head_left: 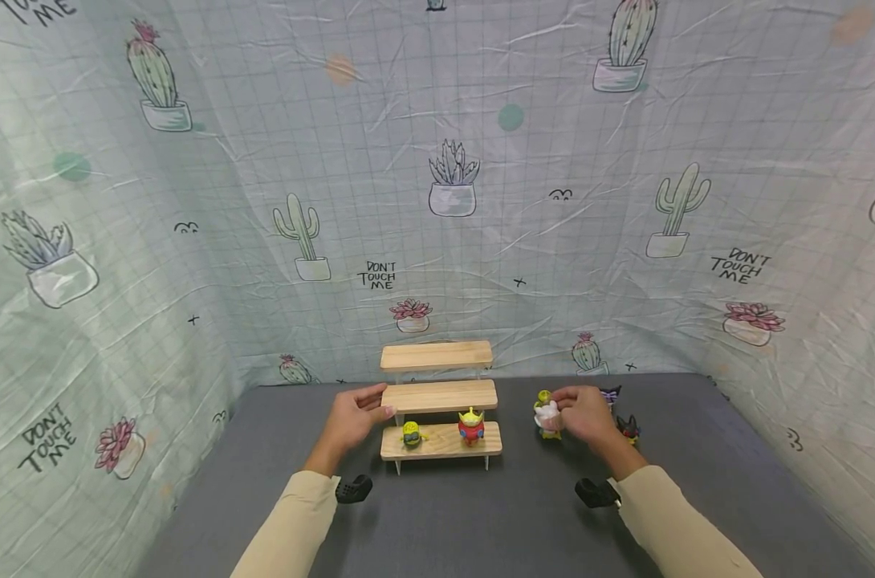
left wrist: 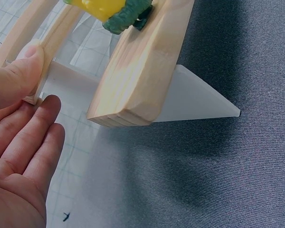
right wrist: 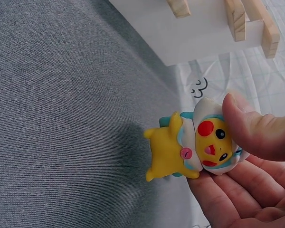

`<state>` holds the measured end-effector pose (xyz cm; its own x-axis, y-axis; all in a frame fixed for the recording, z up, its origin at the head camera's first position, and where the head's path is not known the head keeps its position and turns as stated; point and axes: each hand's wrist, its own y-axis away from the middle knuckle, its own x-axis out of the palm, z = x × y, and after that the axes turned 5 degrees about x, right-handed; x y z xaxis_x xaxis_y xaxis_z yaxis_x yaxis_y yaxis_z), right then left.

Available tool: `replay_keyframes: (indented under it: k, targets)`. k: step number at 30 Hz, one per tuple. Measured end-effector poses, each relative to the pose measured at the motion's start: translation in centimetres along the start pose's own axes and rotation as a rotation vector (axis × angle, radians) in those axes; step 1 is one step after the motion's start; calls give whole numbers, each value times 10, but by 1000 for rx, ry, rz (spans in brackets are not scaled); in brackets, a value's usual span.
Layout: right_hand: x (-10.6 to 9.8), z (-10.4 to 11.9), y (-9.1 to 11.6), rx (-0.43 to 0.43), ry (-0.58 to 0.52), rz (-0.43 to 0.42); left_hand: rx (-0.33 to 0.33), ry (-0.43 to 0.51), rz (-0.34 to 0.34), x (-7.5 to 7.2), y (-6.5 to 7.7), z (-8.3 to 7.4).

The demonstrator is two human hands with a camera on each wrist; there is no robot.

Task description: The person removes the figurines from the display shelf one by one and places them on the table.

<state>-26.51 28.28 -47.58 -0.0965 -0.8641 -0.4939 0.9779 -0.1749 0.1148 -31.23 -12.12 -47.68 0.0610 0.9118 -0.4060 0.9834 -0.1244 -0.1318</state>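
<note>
A three-tier wooden display shelf (head_left: 437, 354) stands at the back of the dark table. My left hand (head_left: 352, 419) pinches the left end of its middle plank (left wrist: 61, 31), thumb on top and fingers beneath. My right hand (head_left: 585, 416) holds a Pikachu figurine (right wrist: 166, 147) by its white-hooded head, to the right of the shelf. On the bottom plank (head_left: 441, 449) sit a yellow-and-green figurine (head_left: 412, 434) at the left and a green alien figurine (head_left: 471, 427) in red and blue towards the right.
Behind the held Pikachu figurine, another yellow figurine (head_left: 543, 396) shows in part. A purple-and-black figurine (head_left: 611, 395), partly hidden by my right hand, and a dark figurine (head_left: 628, 429) stand farther right. A cactus-print cloth (head_left: 452, 257) hangs behind the table.
</note>
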Motion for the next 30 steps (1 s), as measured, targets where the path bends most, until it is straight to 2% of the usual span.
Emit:
replay_keyframes:
  k: [9,21,30]
  targets:
    - [3,-1,4,20,12,-12,3,18,7,0,0,1]
    - [7,-4,6,28,6,-23,6,-3,9,0,-1,1]
    - [7,-7,7,24,19,8,10,13,8,0,-1,1]
